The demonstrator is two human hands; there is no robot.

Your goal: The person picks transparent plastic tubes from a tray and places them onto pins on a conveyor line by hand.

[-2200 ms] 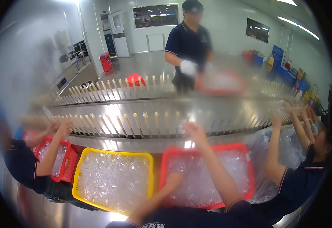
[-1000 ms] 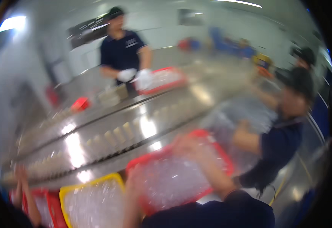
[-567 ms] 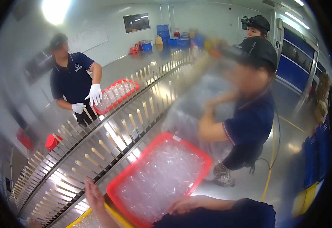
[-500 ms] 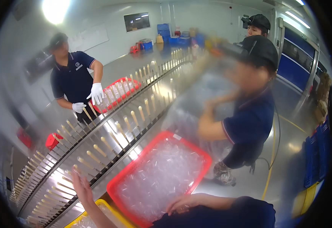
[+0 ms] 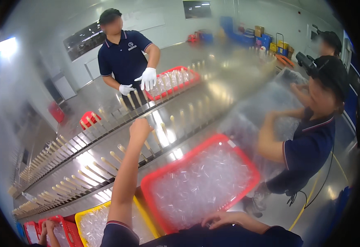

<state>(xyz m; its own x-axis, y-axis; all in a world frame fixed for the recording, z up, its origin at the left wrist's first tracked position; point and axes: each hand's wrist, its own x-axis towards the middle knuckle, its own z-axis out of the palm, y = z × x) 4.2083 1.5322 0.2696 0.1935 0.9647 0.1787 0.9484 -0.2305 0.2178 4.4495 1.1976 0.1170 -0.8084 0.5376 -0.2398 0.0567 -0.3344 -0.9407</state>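
My left arm stretches over a metal machine [image 5: 159,123] lined with two rows of upright pale pegs [image 5: 99,168]. At its end, my left hand [image 5: 140,129] is closed among the peg tips of the nearer row. The hand itself hides what its fingers hold. Down by the near edge of a red basket [image 5: 149,191], my right hand [image 5: 220,219] hangs with loosely bent fingers apart, nothing seen in it. Small clear plastic tubes [image 5: 200,183] fill that basket. My left forearm crosses in front of a yellow basket [image 5: 80,218] of similar clear pieces.
Across the machine, a gloved co-worker [image 5: 124,57] stands beside a red basket [image 5: 194,74] of clear pieces. At right another co-worker [image 5: 311,136] handles a large clear plastic bag [image 5: 254,111]. Someone else's hands [image 5: 50,226] are over red baskets [image 5: 66,238] at lower left.
My left hand has gone from open fingers beside the pegs to a closed hand farther out and right along the row. My right hand stays by the red basket. The whole view has shifted.
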